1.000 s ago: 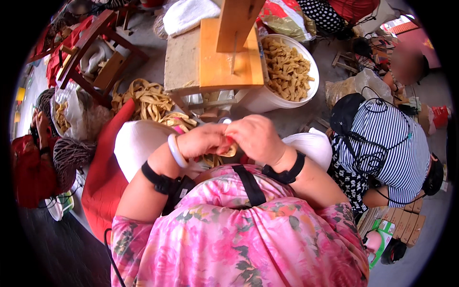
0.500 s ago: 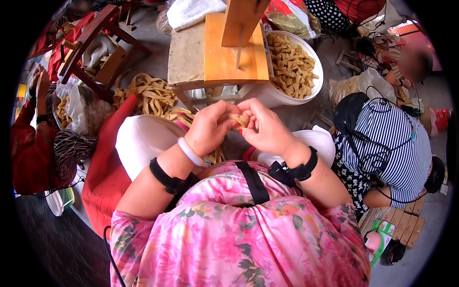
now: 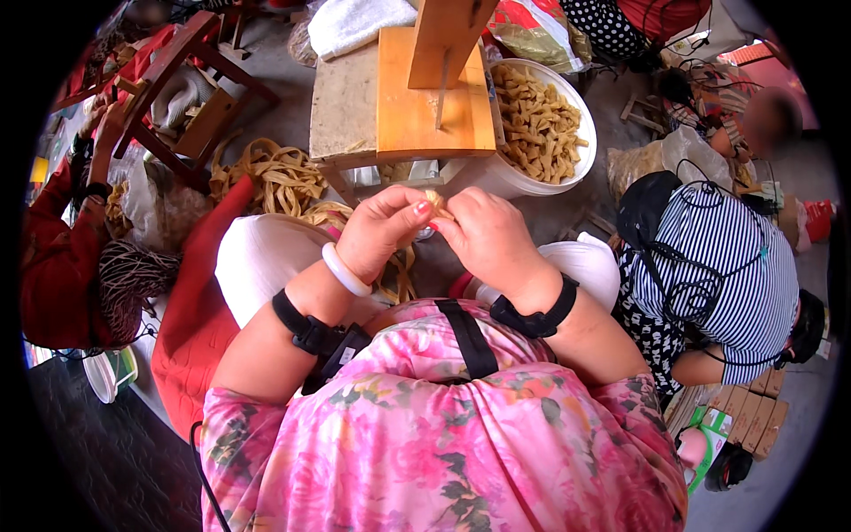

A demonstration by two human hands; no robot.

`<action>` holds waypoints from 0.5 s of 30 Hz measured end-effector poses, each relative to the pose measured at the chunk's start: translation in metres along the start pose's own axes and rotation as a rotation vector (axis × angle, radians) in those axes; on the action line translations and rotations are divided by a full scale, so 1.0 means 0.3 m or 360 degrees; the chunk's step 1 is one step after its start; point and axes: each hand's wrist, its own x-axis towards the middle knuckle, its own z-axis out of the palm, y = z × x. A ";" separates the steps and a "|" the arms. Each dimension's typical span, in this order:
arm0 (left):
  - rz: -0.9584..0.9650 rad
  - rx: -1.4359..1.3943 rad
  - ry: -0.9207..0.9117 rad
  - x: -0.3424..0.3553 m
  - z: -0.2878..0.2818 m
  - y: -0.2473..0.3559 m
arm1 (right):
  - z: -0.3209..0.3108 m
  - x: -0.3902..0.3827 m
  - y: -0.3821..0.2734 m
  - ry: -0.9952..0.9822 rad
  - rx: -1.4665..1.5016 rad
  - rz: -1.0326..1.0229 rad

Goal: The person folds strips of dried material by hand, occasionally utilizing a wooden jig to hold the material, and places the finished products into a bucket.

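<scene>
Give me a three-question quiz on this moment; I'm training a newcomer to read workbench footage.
1. True or false: both hands pinch the small tan knotted piece.
2. What fills the white tub? A) tan knotted pieces B) water C) red cloth
3. Which wrist bears the white bangle?

Key: 1 true: left hand and right hand meet on it. 2 A. 3 the left.

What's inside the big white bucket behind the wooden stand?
The white bucket is filled with short tan strip pieces, heaped near the rim. Its left side is covered by the wooden stand, and whatever lies beneath the top layer cannot be seen.
</scene>
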 end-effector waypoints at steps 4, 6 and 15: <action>0.0078 0.0305 0.0066 0.003 0.013 0.000 | -0.001 0.000 0.008 -0.0071 -0.0075 -0.0183; 0.0333 0.0514 0.0183 0.020 0.007 -0.005 | -0.031 0.004 -0.022 -0.0268 0.0183 -0.0393; 0.0470 0.1186 0.0279 0.008 0.005 0.024 | -0.086 0.004 -0.038 -0.0156 0.0806 0.0247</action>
